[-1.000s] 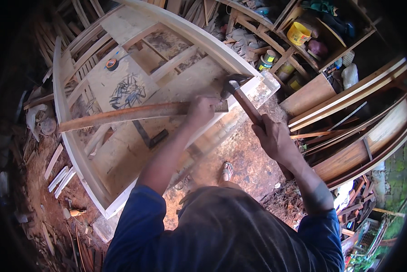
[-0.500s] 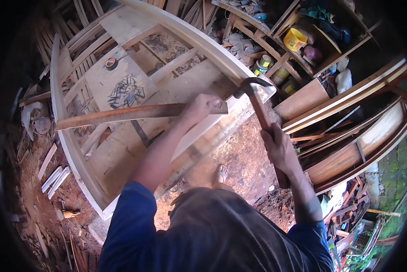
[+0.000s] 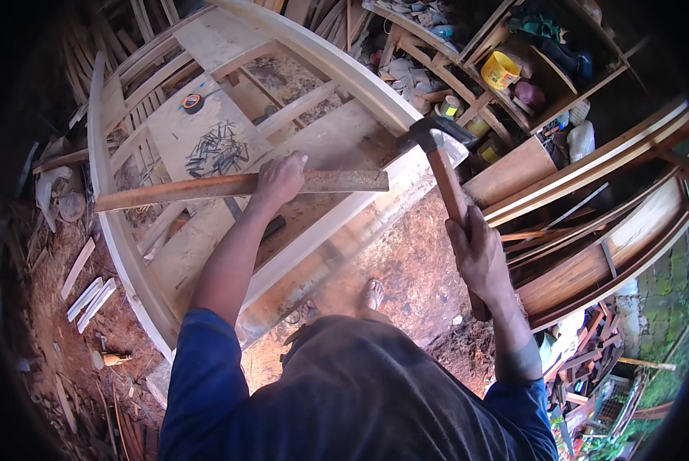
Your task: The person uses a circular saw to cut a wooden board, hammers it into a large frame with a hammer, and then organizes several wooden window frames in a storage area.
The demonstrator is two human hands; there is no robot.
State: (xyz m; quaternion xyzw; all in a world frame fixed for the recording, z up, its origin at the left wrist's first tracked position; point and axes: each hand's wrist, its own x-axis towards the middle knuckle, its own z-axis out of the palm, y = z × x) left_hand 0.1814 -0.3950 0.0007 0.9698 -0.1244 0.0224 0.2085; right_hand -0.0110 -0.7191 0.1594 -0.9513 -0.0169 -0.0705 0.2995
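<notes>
Person's left hand (image 3: 281, 180) closed around a curved wooden strip (image 3: 198, 188) across the pale wooden frame (image 3: 321, 235), right hand (image 3: 479, 255) gripping a hammer (image 3: 447, 184), its head over the frame's right corner

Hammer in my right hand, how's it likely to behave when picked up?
The hammer would likely feel head-heavy: its dark head looks metal, its handle wooden. It should be stiff, as that handle looks thick and straight. In a loose grip it might tip head-down, since your right hand holds it well below the head.
</notes>
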